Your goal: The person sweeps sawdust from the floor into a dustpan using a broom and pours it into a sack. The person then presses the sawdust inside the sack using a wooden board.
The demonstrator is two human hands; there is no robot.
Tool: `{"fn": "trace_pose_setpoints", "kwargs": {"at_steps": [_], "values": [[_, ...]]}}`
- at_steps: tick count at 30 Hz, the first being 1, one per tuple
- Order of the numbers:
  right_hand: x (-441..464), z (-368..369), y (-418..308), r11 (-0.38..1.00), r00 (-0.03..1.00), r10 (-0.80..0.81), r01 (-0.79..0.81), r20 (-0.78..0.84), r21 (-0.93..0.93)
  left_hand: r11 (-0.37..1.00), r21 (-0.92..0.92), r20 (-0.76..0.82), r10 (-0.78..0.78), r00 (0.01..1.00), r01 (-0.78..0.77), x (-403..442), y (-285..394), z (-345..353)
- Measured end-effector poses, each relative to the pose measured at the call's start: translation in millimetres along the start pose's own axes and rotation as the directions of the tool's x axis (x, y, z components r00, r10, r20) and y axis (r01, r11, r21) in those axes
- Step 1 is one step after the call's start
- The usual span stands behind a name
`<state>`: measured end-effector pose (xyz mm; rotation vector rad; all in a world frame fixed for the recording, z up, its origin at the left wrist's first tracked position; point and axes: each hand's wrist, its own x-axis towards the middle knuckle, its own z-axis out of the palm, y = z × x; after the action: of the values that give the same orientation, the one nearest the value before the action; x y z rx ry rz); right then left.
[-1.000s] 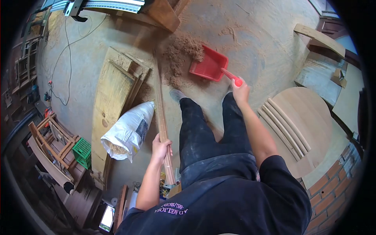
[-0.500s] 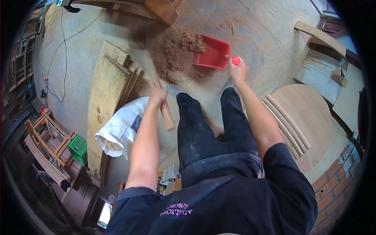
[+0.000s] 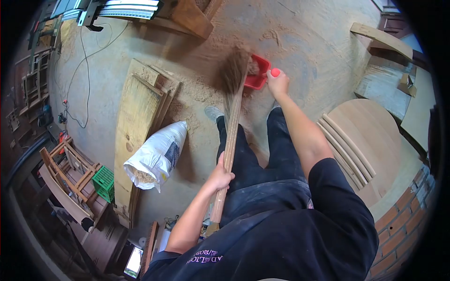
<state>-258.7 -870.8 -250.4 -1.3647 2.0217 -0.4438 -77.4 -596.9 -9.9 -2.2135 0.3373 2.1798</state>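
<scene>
Presently I see left hand [image 3: 220, 178] wrapped round broom [image 3: 233, 126]; right hand [image 3: 278, 85] gripping red dustpan [image 3: 256, 84] by handle, ahead of feet [image 3: 213, 112], sawdust [image 3: 253, 69] inside; white sack [image 3: 161, 150] beside planks [image 3: 133, 122], sawdust in mouth.

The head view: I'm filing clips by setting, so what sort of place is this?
Probably a woodworking shop: sawdust lies on the floor, long boards are stacked there, and curved wooden strips rest on a round wooden panel.
</scene>
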Motion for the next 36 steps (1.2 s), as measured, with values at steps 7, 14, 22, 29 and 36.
{"fn": "trace_pose_setpoints", "kwargs": {"at_steps": [7,14,22,29,36], "values": [[-4.2,-20.0,14.0,0.999,0.999,-0.032,0.033,0.035,-0.019,0.997,0.034,-0.103,0.079,0.992,-0.076,-60.9,-33.7,-41.0],[8.2,-56.0,31.5,0.989,0.982,-0.146,0.149,0.123,-0.017,0.986,-0.130,-0.313,0.056,0.948,-0.101,-100.0,-77.0,-37.9],[28.3,-91.0,23.4,0.921,0.868,-0.343,0.386,0.360,-0.053,0.918,-0.396,-0.450,-0.183,0.874,-0.012,73.5,-81.6,23.0],[27.2,-58.1,8.1,0.876,0.792,-0.381,0.474,0.476,-0.087,0.704,-0.708,-0.154,-0.083,0.984,-0.051,66.8,1.5,165.9],[38.2,-10.9,-10.4,0.784,0.703,-0.471,0.611,0.533,-0.114,0.757,-0.633,-0.149,0.086,0.985,-0.162,-1.0,4.7,168.9]]}}
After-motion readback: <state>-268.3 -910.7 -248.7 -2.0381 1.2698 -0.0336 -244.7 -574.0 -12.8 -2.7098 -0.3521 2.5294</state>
